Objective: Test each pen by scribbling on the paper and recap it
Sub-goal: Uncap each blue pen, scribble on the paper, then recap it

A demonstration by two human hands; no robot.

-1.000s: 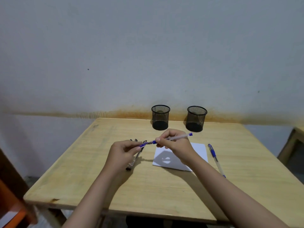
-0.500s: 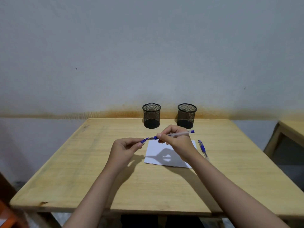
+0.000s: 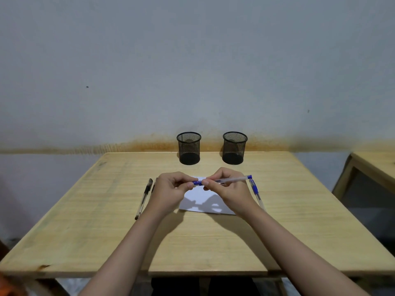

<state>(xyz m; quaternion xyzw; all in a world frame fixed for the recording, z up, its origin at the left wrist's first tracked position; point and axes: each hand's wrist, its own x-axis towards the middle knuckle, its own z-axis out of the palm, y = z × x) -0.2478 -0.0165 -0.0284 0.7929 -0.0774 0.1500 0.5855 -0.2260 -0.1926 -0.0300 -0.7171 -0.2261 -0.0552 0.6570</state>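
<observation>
A blue pen (image 3: 233,179) with a clear barrel is held level above the white paper (image 3: 201,200). My right hand (image 3: 226,188) grips its barrel. My left hand (image 3: 173,189) pinches the blue cap (image 3: 197,183), which sits against the pen's tip end. A second blue pen (image 3: 255,192) lies on the table just right of the paper. Two black pens (image 3: 143,198) lie side by side left of my left hand, the nearer one mostly hidden by it.
Two black mesh pen cups stand at the back of the wooden table (image 3: 106,221), the left cup (image 3: 189,148) and the right cup (image 3: 234,147). Another wooden table edge (image 3: 372,165) shows at the far right. A wall rises behind.
The cap in my left hand, apart from the pen tip before, now meets the pen. Both hands have closed together over the paper. The camera view has shifted.
</observation>
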